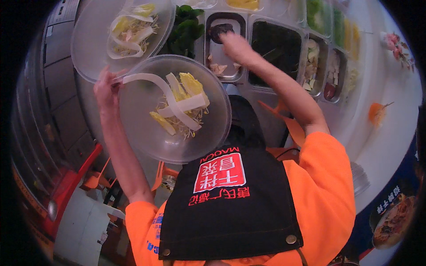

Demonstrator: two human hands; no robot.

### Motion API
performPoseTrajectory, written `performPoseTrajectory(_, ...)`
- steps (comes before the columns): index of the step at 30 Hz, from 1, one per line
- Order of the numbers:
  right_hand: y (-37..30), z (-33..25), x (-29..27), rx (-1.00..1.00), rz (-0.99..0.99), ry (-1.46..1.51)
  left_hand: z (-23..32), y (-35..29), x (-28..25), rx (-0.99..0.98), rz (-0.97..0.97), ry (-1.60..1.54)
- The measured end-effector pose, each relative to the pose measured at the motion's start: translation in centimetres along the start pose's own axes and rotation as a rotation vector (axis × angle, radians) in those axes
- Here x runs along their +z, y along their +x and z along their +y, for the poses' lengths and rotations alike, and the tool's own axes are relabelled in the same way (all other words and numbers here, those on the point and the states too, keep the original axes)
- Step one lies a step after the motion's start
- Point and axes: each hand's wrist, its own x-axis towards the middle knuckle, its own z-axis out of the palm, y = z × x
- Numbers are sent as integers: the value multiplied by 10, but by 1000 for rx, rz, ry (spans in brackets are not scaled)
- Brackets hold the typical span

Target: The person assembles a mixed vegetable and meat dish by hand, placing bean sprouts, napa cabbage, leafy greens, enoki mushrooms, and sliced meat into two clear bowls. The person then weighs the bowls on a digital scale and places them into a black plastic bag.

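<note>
My left hand (pixel 108 88) is closed on the rim of a large translucent plastic bowl (pixel 146 144). In this bowl lie yellow cabbage leaves (pixel 191 83), bean sprouts (pixel 188 130) and broad white strips (pixel 165 86); one strip reaches up to the rim beside my left fingers. My right hand (pixel 233 44) is down in a metal tray (pixel 225 20), its fingers closed at a dark wrinkled clump (pixel 218 32) that looks like wood ear mushroom. My fingertips are partly hidden by the hand itself. Pale scraps (pixel 218 68) lie at the tray's near end.
A second translucent bowl (pixel 88 53) with similar vegetables stands at the far left, against the first. Leafy greens (pixel 183 29), a tub of dark green strips (pixel 275 53) and further food trays (pixel 313 66) flank the metal tray. Orange chairs (pixel 295 131) show below the counter.
</note>
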Motion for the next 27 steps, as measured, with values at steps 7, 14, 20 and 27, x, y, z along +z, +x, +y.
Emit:
performPoseTrajectory(7,-26,49,151,-77,-11,-603,3,3,-5,-106,-33,99)
performPoseTrajectory(14,-34,71,165,-145,-64,-655,-1,1,-4,-65,-24,92)
performPoseTrajectory(20,-24,50,77,17,-152,-128,7,-1,-2,-65,-59,75)
performPoseTrajectory(27,-119,-104,-138,-177,348,779,3,6,-9,-46,-73,148)
